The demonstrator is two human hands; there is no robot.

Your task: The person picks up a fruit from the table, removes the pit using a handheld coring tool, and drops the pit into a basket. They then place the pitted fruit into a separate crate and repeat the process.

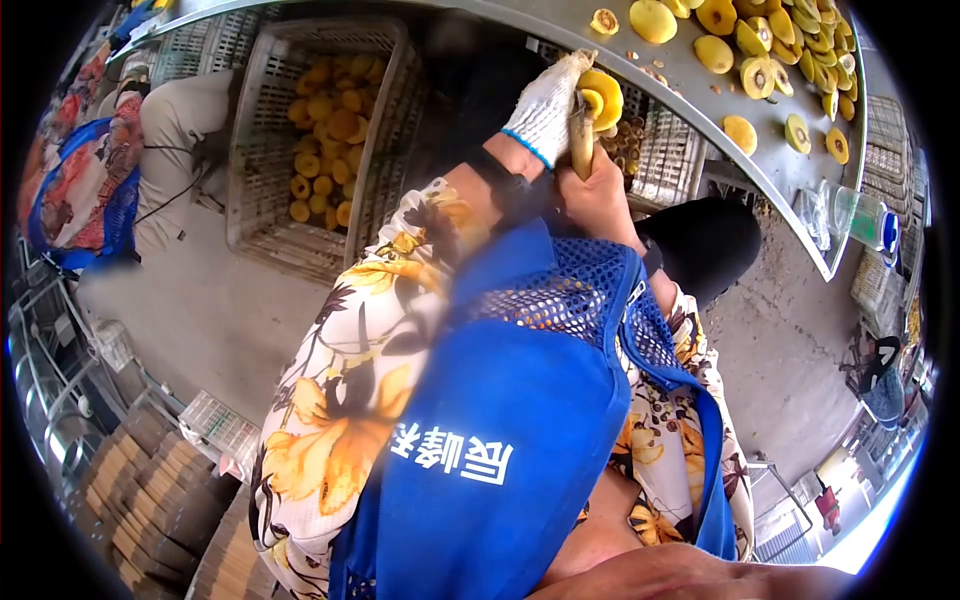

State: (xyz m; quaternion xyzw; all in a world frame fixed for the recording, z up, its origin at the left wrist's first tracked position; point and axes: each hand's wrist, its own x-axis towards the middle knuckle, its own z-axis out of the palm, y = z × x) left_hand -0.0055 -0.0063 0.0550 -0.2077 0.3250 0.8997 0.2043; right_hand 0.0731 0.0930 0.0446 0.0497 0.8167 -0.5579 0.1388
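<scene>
In the head view, the left hand [545, 108], in a white knitted glove with blue cuff trim, has its fingers clamped on a round, yellow cut fruit [608, 92], which lies at their right side; the fingertips are partly hidden. The bare right hand [596, 195], on the near side, wraps its fingers around a light wooden-handled tool [582, 145], its far end against the fruit. Far right, a grey metal bench [768, 178] carries yellow fruit halves [815, 45].
</scene>
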